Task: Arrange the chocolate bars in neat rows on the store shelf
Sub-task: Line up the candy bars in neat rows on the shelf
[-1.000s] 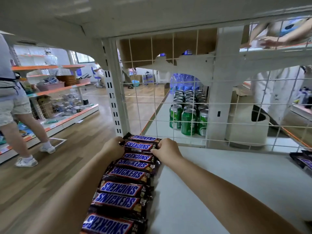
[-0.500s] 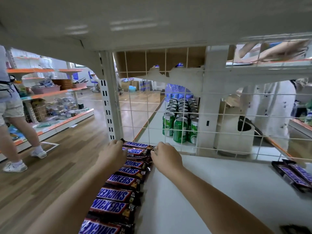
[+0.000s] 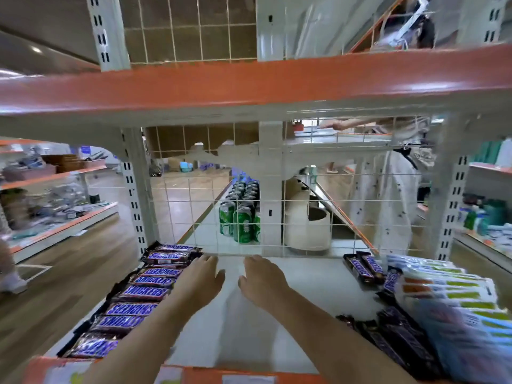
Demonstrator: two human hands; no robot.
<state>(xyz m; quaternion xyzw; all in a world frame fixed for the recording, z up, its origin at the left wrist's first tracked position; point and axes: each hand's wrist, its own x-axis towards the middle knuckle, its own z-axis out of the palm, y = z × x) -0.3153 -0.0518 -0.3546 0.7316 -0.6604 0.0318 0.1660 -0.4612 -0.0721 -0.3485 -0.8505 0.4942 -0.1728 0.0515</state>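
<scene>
Your left hand (image 3: pixel 201 278) and right hand (image 3: pixel 259 278) hover apart, fingers loose, holding nothing. The Snickers row (image 3: pixel 133 297) lines the shelf (image 3: pixel 249 328) at its left edge — next, reach right for the loose bars (image 3: pixel 363 266) and start another row.

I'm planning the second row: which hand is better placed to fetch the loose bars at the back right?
Right. The right hand hovers open nearer the loose bars; the left hand lies beside the finished row.
</scene>
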